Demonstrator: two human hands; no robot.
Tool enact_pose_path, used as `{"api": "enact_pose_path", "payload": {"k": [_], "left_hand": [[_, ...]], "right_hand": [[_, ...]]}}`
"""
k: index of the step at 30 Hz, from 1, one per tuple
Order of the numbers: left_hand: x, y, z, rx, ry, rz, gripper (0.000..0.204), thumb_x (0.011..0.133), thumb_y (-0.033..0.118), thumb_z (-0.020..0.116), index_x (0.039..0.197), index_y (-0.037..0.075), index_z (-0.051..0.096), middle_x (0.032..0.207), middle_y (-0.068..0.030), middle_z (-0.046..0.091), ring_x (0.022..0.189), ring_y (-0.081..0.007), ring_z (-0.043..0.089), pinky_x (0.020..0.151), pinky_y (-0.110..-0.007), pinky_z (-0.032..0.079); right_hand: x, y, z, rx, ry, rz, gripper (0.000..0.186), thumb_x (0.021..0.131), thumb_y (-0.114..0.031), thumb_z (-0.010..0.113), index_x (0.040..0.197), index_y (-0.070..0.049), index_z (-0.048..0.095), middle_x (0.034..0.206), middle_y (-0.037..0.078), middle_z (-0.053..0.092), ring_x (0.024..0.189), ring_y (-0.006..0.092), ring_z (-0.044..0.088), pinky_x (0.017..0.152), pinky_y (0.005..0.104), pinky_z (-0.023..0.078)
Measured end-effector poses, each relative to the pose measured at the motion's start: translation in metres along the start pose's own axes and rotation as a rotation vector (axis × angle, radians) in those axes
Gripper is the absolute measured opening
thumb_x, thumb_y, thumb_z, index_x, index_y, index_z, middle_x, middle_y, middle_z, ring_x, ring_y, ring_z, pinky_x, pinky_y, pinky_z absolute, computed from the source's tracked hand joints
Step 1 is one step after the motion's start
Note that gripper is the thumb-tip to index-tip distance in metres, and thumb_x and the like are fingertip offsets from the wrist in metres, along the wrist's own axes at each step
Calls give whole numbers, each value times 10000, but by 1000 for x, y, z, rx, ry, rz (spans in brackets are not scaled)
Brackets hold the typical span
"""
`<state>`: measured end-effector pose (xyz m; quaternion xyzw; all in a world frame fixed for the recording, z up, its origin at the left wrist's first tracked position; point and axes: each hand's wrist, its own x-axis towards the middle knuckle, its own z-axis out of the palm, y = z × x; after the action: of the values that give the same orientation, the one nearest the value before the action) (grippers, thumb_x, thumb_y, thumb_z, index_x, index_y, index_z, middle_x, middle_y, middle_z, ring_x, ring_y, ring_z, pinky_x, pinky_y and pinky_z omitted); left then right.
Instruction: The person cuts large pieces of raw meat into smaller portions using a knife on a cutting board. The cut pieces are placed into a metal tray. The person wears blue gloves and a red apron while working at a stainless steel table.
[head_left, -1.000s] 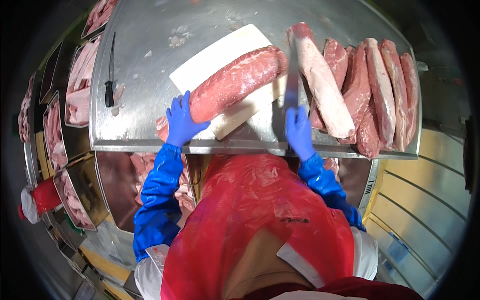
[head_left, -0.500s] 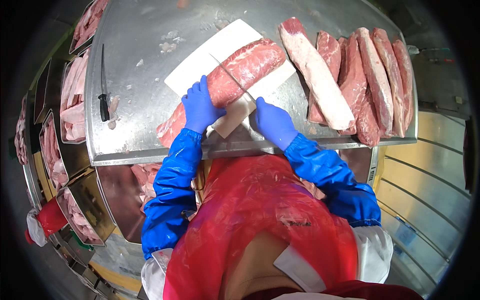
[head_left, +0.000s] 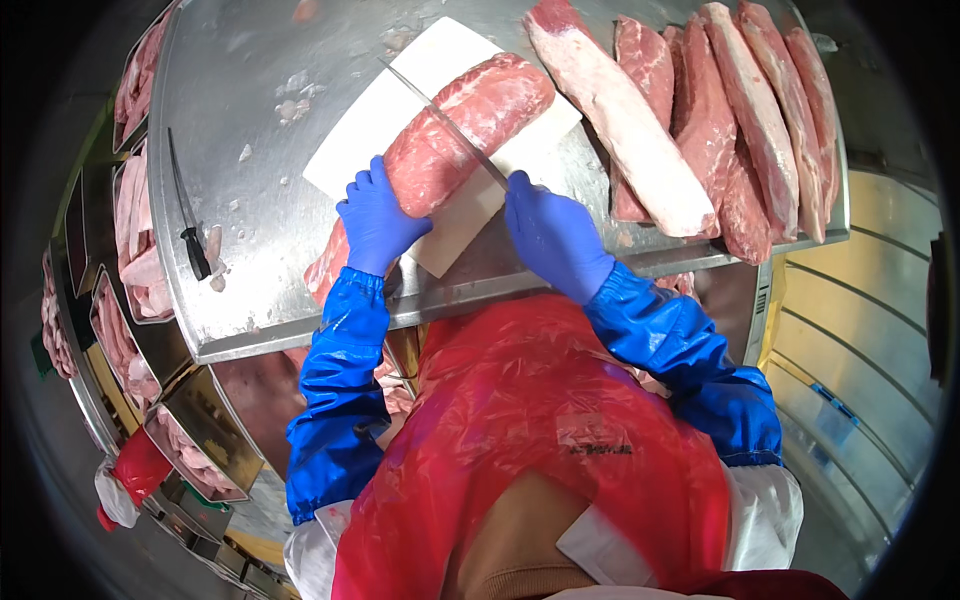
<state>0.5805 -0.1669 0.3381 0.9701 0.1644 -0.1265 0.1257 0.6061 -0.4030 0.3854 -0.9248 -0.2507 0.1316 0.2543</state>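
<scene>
Right grip (head_left: 555, 235) on knife (head_left: 445, 122), loins (head_left: 706, 130) nearby

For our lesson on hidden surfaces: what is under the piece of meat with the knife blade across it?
A white board shows on both sides of the meat, so it probably runs beneath. The covered stretch, and anything on it, cannot be seen.

A metal table (head_left: 245, 225) bears a white board (head_left: 365, 115), a slim black-handled tool (head_left: 192, 242) and raw meat cuts (head_left: 708, 140).

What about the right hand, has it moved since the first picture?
Yes, judged against the white board, the right hand has moved left, closer to the board.
</scene>
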Motion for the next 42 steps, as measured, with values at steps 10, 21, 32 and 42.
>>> {"api": "enact_pose_path", "payload": {"k": [10, 21, 32, 42], "left_hand": [[16, 14, 7, -36, 99, 130, 1192, 507, 339, 887, 1479, 46, 263, 1316, -174, 476, 1189, -346, 492, 950, -539, 402], [14, 23, 11, 2, 39, 205, 1178, 513, 391, 870, 1464, 26, 279, 1221, -142, 514, 1096, -315, 517, 903, -504, 410], [56, -4, 5, -108, 221, -66, 1144, 600, 464, 840, 1497, 52, 262, 1364, -224, 451, 1220, -412, 483, 1019, -572, 364], [154, 80, 25, -594, 11, 254, 741, 800, 446, 700, 1375, 23, 503, 1235, -217, 627, 1151, -316, 603, 1013, -358, 450]], "right_hand": [[15, 7, 18, -149, -130, 56, 161, 930, -151, 469, 1039, -37, 500, 777, 202, 653, 746, 406, 646, 623, 513, 487], [48, 44, 61, -81, -149, 55, 206, 947, -169, 430, 1081, -27, 497, 827, 229, 653, 780, 424, 638, 677, 535, 485], [-24, 73, 55, -65, -197, 128, 202, 947, -219, 472, 1073, -65, 509, 810, 216, 650, 752, 424, 633, 667, 524, 489], [-62, 112, 5, 684, 53, 332, 201, 985, -244, 526, 1028, -48, 515, 746, 111, 626, 606, 257, 614, 537, 397, 500]]}}
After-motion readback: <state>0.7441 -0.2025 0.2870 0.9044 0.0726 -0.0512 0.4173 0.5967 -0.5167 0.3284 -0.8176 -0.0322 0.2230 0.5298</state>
